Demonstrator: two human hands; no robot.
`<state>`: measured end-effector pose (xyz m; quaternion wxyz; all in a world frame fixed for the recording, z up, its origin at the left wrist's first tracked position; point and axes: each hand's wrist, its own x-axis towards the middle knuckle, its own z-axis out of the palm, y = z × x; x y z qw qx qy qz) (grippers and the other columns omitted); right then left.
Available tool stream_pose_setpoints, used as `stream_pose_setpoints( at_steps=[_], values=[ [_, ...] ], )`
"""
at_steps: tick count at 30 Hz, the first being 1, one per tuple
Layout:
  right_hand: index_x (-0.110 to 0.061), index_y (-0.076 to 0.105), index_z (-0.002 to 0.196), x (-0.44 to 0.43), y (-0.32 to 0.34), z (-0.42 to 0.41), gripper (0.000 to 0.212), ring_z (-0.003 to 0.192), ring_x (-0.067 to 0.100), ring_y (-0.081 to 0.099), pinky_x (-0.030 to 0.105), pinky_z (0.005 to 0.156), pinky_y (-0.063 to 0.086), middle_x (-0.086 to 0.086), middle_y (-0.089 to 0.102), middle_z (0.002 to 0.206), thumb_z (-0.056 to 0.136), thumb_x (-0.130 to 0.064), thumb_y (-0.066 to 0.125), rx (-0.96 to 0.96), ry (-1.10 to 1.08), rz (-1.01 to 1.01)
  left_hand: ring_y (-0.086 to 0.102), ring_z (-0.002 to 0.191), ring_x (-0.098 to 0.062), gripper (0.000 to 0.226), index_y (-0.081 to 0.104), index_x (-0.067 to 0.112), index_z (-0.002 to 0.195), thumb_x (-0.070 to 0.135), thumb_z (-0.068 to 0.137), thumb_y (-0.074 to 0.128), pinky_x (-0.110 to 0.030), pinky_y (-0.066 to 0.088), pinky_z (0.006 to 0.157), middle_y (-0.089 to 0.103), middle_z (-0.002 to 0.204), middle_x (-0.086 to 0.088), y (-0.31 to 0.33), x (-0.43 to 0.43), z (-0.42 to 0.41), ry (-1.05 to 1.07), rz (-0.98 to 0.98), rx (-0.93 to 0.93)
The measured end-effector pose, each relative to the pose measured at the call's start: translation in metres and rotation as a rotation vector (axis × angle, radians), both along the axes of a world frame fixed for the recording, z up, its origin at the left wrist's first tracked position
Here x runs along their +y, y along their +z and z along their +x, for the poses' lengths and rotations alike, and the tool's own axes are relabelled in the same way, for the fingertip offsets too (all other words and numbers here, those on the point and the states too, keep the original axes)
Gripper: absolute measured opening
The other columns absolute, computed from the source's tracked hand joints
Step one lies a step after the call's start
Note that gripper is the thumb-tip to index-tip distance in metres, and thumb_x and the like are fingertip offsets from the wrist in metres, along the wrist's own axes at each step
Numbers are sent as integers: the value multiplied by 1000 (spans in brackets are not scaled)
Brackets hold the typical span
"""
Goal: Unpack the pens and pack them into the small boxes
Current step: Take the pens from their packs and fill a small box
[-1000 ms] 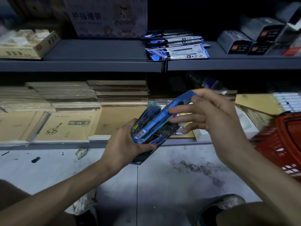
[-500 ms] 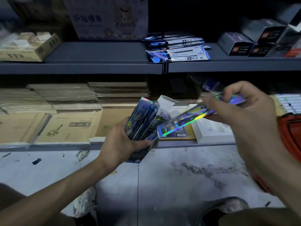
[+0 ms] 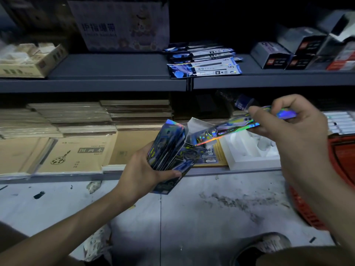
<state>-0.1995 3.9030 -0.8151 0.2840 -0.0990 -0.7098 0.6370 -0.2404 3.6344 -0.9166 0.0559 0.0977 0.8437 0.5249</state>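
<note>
My left hand (image 3: 143,172) grips a dark blue box (image 3: 169,160) with its white flap open, packed with several shiny holographic pen packs. My right hand (image 3: 292,127) pinches one long holographic pen pack (image 3: 226,132) by its right end. That pack slants down to the left, its lower tip at the box's open mouth. A pile of flat blue-and-white pen packets (image 3: 205,62) lies on the upper grey shelf (image 3: 115,81).
Stacks of brown notebooks (image 3: 76,150) fill the lower shelf on the left. A white moulded tray (image 3: 253,152) sits behind my hands. A red basket (image 3: 342,169) stands at the right. Grey and red small boxes (image 3: 299,50) sit on the upper shelf, right. Stained tile floor lies below.
My right hand has drawn one pen pack up and to the right, out of the box held by my left hand; the pack turned its holographic face up. My left hand stayed put.
</note>
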Motion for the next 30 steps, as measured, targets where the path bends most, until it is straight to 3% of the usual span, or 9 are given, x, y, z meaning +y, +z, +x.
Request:
stream_pose_setpoints(
  at_steps=[4,7,10,14,16,20,24,30],
  values=[
    [-12,53,75,-1,1,-1,32,60,16,61,25,59,58,6,48,71,84,-7,83,-15,20,127,71,95,4,65,68,29,111,33,55,100,-31,61,85,75,101,25,3,3,0,-7,-5,21],
    [-7,58,81,-8,2,2,26,59,16,70,23,52,54,3,62,72,85,-13,84,-64,39,280,69,93,8,66,67,30,112,35,55,100,-27,60,83,74,101,27,2,3,2,-3,-23,32],
    [-20,69,86,-19,-5,8,12,59,21,70,40,55,57,-2,69,75,90,-14,78,-98,98,381,69,93,6,65,66,30,112,39,57,100,-30,60,83,74,100,24,3,4,4,-19,-67,52],
    [-32,64,94,-36,-22,12,14,57,15,64,38,56,52,-6,68,74,93,-19,70,-196,201,615,68,90,8,62,66,30,111,36,59,99,-21,57,77,74,96,25,6,6,8,-23,-90,79],
    [-34,54,99,-42,-27,13,21,61,21,64,42,60,53,-2,68,70,91,-22,70,-239,208,672,68,90,7,61,65,31,111,36,60,98,-18,56,75,74,96,23,6,7,8,-29,-107,88],
    [-33,46,100,-45,-26,11,39,59,12,61,38,59,50,-11,68,76,83,-27,81,-299,166,629,69,89,6,59,65,30,109,38,61,98,-15,55,72,75,95,21,6,7,9,-15,-123,98],
    [-32,51,93,-46,-26,5,38,56,12,59,30,53,43,-9,70,74,78,-31,87,-380,146,437,69,87,3,57,63,30,107,42,62,96,-9,49,64,74,93,20,8,6,11,-27,-169,130],
    [-28,54,86,-53,-28,2,38,54,1,57,28,56,45,-10,72,65,74,-34,90,-464,108,417,67,81,6,53,59,38,99,44,62,96,-9,47,60,71,85,26,9,5,14,-18,-194,170]
  ],
)
